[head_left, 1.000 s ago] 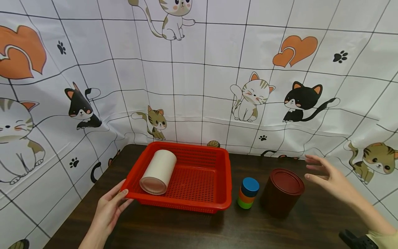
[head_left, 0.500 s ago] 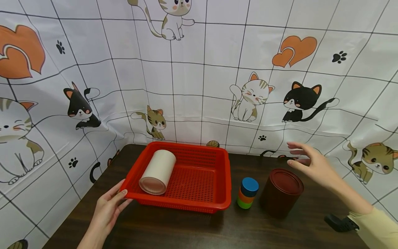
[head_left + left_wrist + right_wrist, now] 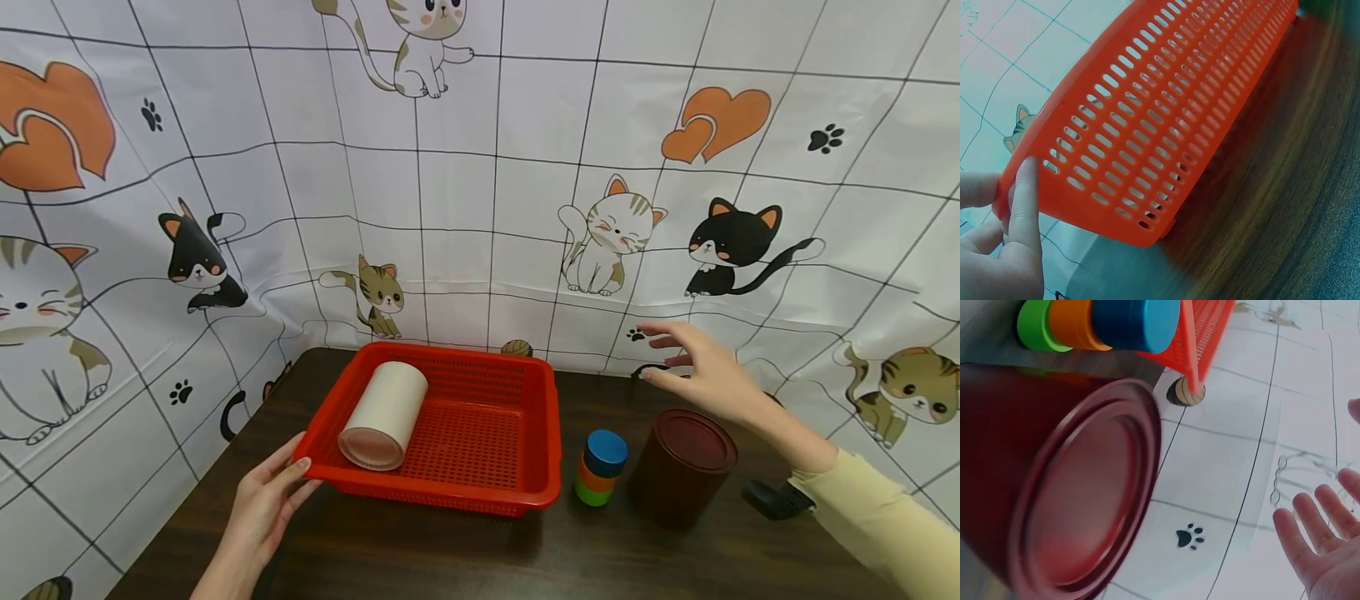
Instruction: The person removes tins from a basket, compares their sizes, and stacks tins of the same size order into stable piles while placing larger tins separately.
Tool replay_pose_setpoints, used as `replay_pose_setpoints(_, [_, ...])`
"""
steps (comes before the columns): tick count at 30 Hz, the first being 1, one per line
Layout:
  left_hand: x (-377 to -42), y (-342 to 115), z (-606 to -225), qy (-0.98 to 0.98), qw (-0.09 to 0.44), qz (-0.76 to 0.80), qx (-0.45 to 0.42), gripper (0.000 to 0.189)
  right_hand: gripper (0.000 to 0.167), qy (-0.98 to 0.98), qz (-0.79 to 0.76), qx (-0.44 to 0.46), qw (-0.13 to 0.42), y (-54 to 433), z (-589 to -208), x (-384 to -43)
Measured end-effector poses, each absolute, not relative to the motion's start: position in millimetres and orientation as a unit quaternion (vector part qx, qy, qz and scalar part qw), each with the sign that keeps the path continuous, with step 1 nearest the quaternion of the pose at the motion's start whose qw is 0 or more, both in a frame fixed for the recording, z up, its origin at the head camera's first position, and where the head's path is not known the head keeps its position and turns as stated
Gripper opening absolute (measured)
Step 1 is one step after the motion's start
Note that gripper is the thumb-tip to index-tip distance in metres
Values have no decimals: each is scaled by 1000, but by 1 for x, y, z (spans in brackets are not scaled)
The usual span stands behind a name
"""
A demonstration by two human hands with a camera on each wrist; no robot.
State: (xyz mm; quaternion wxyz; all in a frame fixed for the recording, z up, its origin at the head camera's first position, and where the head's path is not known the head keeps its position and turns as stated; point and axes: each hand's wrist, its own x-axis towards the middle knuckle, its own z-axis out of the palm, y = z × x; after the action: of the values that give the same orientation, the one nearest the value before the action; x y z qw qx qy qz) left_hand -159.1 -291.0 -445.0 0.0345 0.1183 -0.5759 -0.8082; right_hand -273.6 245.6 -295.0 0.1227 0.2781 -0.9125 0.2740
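My left hand [image 3: 258,504] pinches the front left corner of a red plastic basket [image 3: 450,492], thumb over the rim. The left wrist view shows the fingers around the basket's rim [image 3: 1054,115]. Inside, at the basket's left, a white cylindrical canister [image 3: 384,412] lies on its side. My right hand [image 3: 701,371] hovers above and behind a dark red lidded canister [image 3: 686,467], fingers spread and holding nothing. Between that canister and the basket stands a small stack of blue, orange and green round pieces [image 3: 600,467], upright.
A dark wooden table [image 3: 420,550] carries everything. Behind and to the left hangs a white sheet [image 3: 457,192] with grid lines and printed cats. A black strap or band [image 3: 776,500] shows by the right sleeve [image 3: 870,508].
My right hand has moved left and slightly up, from the right of the dark red canister to above and behind it. The left hand and the basket have stayed in place.
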Motion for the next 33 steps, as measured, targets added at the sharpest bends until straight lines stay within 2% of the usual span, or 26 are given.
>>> replay_pose_setpoints(7, [-159, -292, -444, -584, 39, -801, 125, 57, 60, -902, 234, 339, 130, 219, -285, -288])
replay_pose_setpoints(18, [-159, -292, -442, -604, 31, -786, 129, 72, 61, -897, 197, 379, 115, 175, -280, -300])
replay_pose_setpoints(33, [-159, -290, -442, -604, 31, -786, 131, 67, 68, -888, 100, 444, 73, 121, -279, -311])
